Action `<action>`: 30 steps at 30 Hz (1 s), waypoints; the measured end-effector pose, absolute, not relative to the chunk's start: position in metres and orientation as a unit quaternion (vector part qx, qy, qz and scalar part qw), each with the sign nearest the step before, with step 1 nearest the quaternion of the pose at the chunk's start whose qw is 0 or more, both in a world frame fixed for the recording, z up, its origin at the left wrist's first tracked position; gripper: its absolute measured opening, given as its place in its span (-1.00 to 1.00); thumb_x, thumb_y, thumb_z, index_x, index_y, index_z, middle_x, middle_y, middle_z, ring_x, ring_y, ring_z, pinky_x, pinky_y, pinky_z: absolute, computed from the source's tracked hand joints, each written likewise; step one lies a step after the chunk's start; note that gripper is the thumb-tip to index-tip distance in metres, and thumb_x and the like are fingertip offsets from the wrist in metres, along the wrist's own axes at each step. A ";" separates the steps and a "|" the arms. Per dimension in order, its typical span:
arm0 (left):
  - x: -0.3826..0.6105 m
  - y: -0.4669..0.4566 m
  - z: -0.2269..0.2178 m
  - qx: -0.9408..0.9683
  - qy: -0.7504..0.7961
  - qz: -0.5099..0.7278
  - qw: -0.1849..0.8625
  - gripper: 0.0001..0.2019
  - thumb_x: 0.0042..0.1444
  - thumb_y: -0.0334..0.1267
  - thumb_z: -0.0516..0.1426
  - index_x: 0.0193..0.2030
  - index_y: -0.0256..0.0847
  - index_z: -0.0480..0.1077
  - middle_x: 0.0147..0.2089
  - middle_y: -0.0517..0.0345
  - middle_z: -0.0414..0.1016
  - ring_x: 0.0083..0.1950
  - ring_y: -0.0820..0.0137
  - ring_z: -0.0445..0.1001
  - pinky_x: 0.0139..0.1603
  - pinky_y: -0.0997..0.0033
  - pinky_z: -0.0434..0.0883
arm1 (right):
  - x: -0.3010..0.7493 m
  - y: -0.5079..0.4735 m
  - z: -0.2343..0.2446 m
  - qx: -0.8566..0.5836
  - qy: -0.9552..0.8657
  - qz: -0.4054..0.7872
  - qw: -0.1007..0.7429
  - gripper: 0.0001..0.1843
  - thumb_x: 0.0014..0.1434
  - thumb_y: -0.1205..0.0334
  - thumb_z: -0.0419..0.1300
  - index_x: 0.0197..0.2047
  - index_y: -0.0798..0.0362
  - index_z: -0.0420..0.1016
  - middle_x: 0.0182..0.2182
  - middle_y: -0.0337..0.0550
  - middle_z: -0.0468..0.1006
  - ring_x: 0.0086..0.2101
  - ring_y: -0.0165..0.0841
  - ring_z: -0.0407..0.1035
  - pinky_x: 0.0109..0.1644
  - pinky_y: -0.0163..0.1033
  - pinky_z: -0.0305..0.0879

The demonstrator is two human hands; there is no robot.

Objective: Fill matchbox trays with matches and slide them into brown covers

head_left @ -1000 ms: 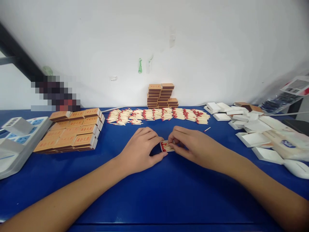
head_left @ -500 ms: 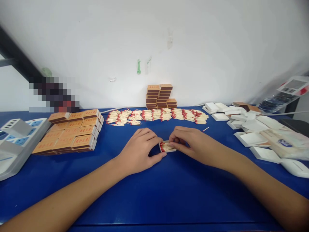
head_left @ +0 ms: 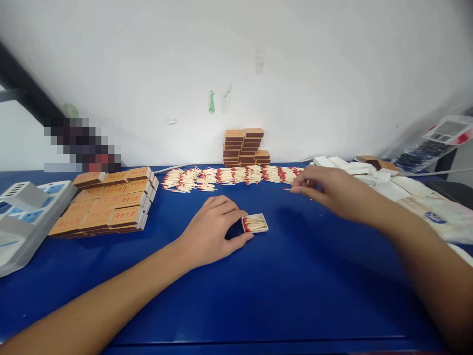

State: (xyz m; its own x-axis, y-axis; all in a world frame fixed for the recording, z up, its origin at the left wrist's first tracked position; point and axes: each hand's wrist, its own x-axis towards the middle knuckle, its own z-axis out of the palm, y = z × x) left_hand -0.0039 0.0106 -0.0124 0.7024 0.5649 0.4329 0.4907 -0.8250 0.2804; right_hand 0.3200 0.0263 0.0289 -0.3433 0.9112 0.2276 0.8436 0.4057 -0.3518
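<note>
A small white matchbox tray lies on the blue table, filled with red-tipped matches. My left hand holds the tray at its left end, index finger on the far corner and thumb by the near one. Up and to the right, my right hand hovers near the match rows, thumb and fingertips pinching a single match whose red head points left. Spread along the back of the table are rows of loose matches, partly hidden by my right hand at their right end.
Filled-looking matchboxes are stacked at the left beside a white power strip. Empty brown box sleeves stand against the wall. White trays and a plastic packet lie at the right, partly behind my right arm.
My right hand has left the tray and moved up and right, and now has a match in its fingers. The left hand stays at the tray, whose matches are now uncovered.
</note>
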 end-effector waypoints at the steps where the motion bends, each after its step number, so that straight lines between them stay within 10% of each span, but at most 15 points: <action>1: -0.004 0.011 -0.012 0.919 0.288 0.259 0.073 -0.69 0.33 -0.11 0.32 0.10 -0.23 0.56 -0.04 0.03 0.66 0.08 0.15 0.55 0.17 0.04 0.45 | 0.335 0.032 0.031 -0.567 -0.802 0.073 0.175 -0.62 0.39 -0.15 0.17 -0.24 -0.03 0.56 -0.27 -0.03 0.62 -0.29 -0.17 0.44 -0.20 -0.13 0.26; 7: -0.006 0.011 -0.012 0.918 0.286 0.262 0.077 -0.71 0.33 -0.11 0.32 0.10 -0.21 0.56 -0.03 0.03 0.66 0.08 0.15 0.56 0.16 0.06 0.46 | 0.384 0.048 0.032 -0.629 -0.764 0.133 0.053 -0.60 0.33 -0.12 0.17 -0.20 0.01 0.64 -0.31 -0.02 0.63 -0.34 -0.20 0.39 -0.26 -0.14 0.18; 30: -0.008 0.011 -0.011 0.918 0.285 0.259 0.089 -0.70 0.34 -0.14 0.32 0.11 -0.23 0.56 -0.02 0.00 0.66 0.08 0.14 0.56 0.16 0.04 0.47 | 0.382 0.047 0.027 -0.610 -0.769 0.182 0.057 -0.75 0.30 0.08 0.23 -0.30 0.01 0.68 -0.35 -0.04 0.66 -0.36 -0.23 0.41 -0.26 -0.13 0.25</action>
